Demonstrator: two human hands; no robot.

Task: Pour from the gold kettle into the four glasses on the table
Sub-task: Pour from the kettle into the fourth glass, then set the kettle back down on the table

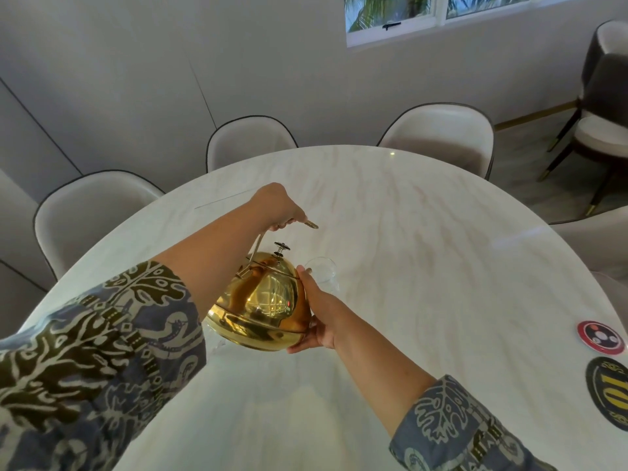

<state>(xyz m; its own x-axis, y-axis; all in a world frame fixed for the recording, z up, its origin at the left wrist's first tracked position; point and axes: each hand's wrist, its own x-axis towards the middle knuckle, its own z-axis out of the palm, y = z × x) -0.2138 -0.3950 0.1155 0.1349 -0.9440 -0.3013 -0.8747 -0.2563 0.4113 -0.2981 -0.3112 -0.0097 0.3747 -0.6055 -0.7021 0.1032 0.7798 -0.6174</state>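
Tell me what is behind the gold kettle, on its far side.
A clear glass stands on the table just beyond the gold kettle. The kettle's body and the right hand cover the glass's lower part; the spout and any stream are hidden.

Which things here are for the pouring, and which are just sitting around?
For the pouring:
- gold kettle, tilted
- left hand gripping its handle
- right hand steadying its side
- clear glass just beyond the kettle; other glasses mostly hidden

Just sitting around:
- red round badge
- black and gold disc
- chairs around the table
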